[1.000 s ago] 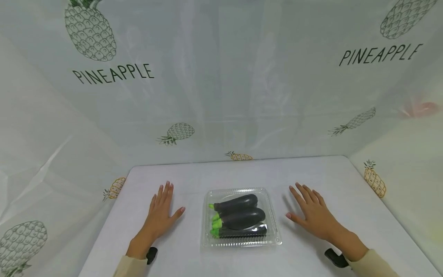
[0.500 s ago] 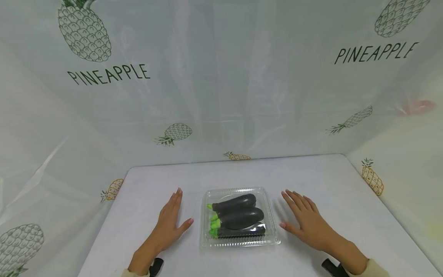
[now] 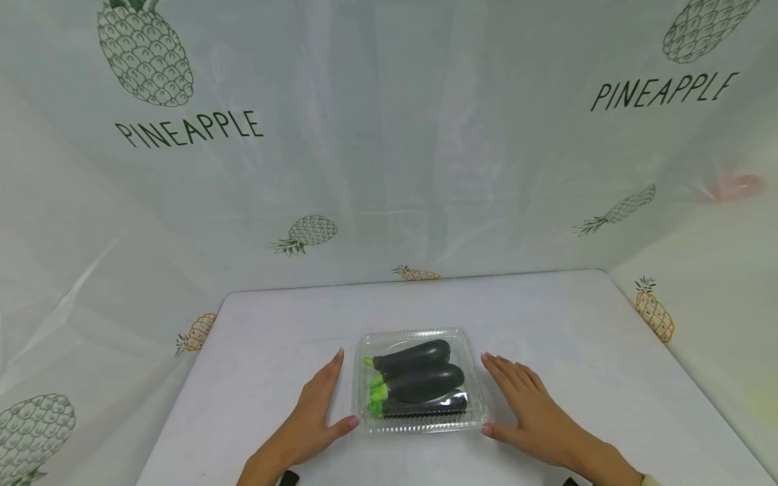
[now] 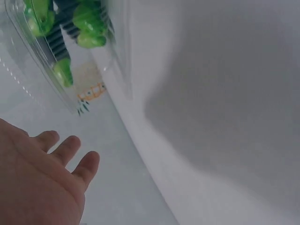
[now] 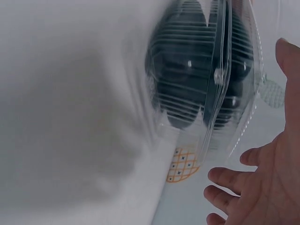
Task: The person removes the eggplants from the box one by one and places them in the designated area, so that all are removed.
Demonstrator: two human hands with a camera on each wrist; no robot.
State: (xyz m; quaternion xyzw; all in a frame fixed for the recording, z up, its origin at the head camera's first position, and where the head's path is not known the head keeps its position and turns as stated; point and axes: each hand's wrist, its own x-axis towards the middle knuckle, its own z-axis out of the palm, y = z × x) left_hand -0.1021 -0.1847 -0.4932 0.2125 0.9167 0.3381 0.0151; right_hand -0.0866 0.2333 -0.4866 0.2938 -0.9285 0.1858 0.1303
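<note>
A clear plastic clamshell box point(image 3: 419, 426) lies closed on the table in the head view. Several dark eggplants point(image 3: 425, 383) with bright green stems are inside. My left hand point(image 3: 313, 415) is at the box's left side, fingers extended and thumb spread near its front corner. On the opposite side, my right hand point(image 3: 531, 418) mirrors it with straight fingers. In the left wrist view, green stems point(image 4: 89, 23) show through the plastic, and a gap separates the fingers from the box. Rounded eggplant ends point(image 5: 180, 65) face the right palm in the right wrist view. Whether either thumb touches the box cannot be told.
The white table point(image 3: 292, 317) extends around the box on every side. Behind it and at both sides hangs a pale sheet point(image 3: 413, 135) printed with pineapples. A dark wrist device point(image 3: 289, 478) is partly visible below the left hand.
Both hands have moved inward and nearer the person, from well apart to close beside the box. The box and its eggplants have stayed in place.
</note>
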